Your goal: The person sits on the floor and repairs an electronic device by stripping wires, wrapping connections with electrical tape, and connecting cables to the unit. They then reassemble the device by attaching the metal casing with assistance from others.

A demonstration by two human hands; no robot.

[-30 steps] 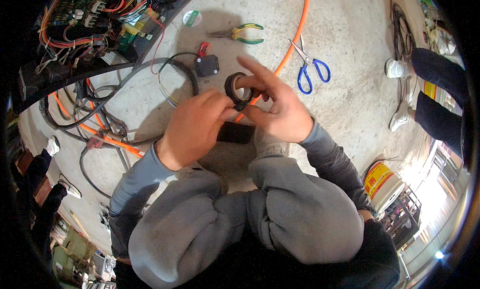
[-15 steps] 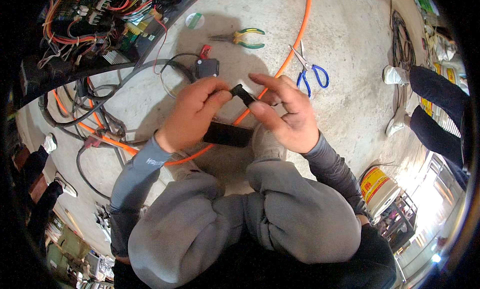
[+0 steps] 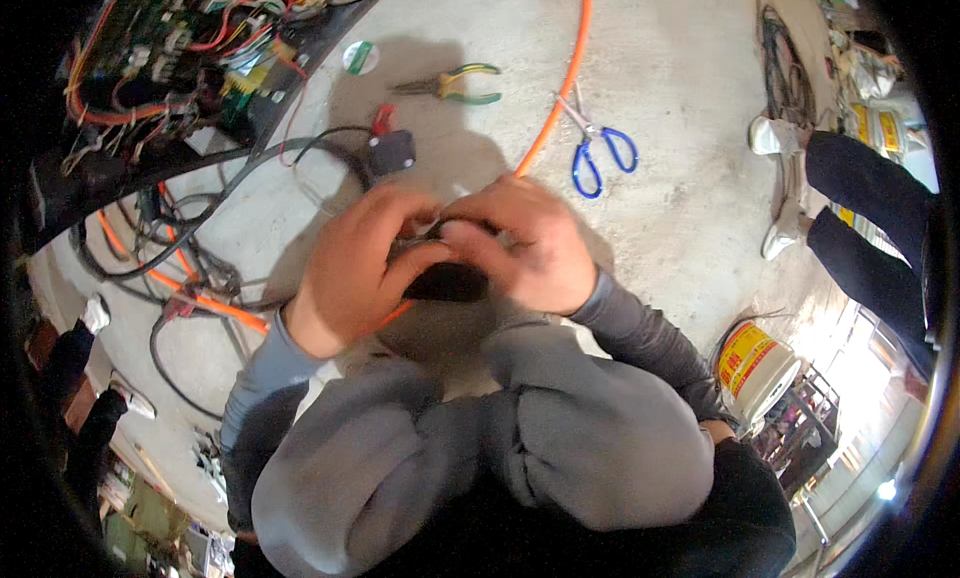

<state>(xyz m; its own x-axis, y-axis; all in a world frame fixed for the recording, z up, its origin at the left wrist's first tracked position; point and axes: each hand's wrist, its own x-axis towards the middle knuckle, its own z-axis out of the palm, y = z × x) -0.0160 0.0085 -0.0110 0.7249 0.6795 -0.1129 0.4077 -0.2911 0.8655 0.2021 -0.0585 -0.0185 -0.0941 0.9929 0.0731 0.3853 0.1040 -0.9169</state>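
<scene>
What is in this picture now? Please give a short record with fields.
setting: bare concrete floor
left hand: closed on a small black object
right hand: pinches the same object
cable: orange cable runs under the hands
tools: blue-handled scissors, green-handled pliers
beyond: open circuit board

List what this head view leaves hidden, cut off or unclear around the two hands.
- Black object between the left hand and right hand: mostly covered by fingers, motion-blurred, kind unclear.
- Orange cable: its middle hidden beneath the hands.
- Circuit board: cut by the dark rim.
</scene>
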